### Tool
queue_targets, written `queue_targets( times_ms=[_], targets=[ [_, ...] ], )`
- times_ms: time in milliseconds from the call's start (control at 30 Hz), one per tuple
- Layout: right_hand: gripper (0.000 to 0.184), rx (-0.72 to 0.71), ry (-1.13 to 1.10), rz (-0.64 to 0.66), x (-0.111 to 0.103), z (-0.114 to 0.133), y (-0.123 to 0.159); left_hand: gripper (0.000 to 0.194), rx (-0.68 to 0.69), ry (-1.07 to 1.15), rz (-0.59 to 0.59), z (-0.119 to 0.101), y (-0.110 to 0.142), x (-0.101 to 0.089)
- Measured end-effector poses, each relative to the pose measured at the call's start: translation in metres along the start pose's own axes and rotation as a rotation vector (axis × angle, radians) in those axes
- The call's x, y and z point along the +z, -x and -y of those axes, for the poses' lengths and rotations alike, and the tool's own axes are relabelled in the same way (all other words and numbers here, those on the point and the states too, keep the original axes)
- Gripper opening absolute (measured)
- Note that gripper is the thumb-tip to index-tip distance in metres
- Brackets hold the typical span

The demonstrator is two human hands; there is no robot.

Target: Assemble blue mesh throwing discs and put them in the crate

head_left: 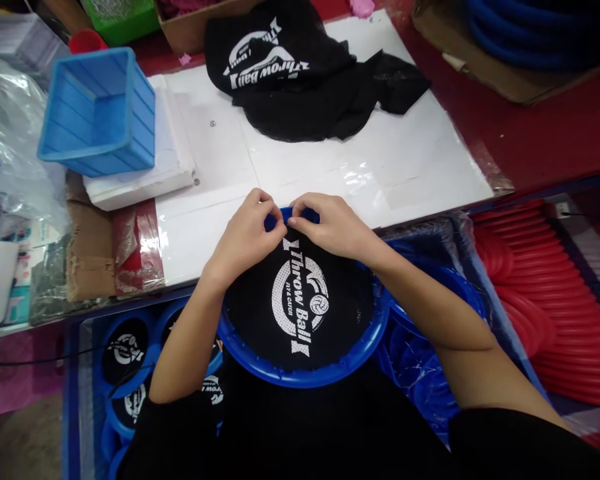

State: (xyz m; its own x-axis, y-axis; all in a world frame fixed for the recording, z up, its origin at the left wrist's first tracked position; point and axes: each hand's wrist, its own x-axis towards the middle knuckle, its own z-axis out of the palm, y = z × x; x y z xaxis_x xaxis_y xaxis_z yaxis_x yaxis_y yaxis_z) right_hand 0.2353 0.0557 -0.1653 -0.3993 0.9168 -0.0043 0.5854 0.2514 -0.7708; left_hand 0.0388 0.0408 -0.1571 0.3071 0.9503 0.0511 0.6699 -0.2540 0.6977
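A round blue plastic hoop covered by black mesh printed "Throw Ball" rests against the table's front edge, over my lap. My left hand pinches the mesh and rim at the hoop's far edge, fingers closed. My right hand pinches the same far edge just to the right, fingers closed, the two hands nearly touching. Farther back on the white table sheet lies a pile of loose black mesh covers with the same print.
A blue plastic basket stands on a white foam block at the left. Finished blue discs fill a bin at lower left. Stacked red hoops are at right; more blue hoops lie beside my right arm.
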Motion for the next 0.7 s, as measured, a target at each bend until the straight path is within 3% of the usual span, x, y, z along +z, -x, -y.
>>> queue_targets(
  times_ms=[167, 300, 400, 500, 600, 700],
  targets=[
    [0.008, -0.12, 0.027, 0.045, -0.007, -0.003, 0.002, 0.01, -0.027, -0.004, 0.048, 0.002, -0.003, -0.003],
    [0.006, -0.285, 0.193, -0.024, -0.015, 0.001, 0.032, 0.01, -0.031, -0.037, 0.029, 0.004, 0.003, -0.005],
    [0.009, -0.249, 0.359, -0.113, -0.016, 0.004, 0.067, 0.009, -0.09, -0.091, -0.073, 0.007, 0.013, -0.008],
    [0.016, -0.135, 0.427, -0.143, -0.009, 0.001, 0.092, 0.023, -0.192, -0.147, -0.19, 0.01, 0.024, -0.014],
    [0.026, -0.06, 0.436, -0.171, -0.001, -0.008, 0.097, 0.036, -0.232, -0.174, -0.244, 0.009, 0.033, -0.019],
    [0.036, -0.07, 0.402, -0.207, 0.004, -0.015, 0.089, 0.019, -0.11, -0.257, -0.296, 0.001, 0.037, -0.02]
  ],
)
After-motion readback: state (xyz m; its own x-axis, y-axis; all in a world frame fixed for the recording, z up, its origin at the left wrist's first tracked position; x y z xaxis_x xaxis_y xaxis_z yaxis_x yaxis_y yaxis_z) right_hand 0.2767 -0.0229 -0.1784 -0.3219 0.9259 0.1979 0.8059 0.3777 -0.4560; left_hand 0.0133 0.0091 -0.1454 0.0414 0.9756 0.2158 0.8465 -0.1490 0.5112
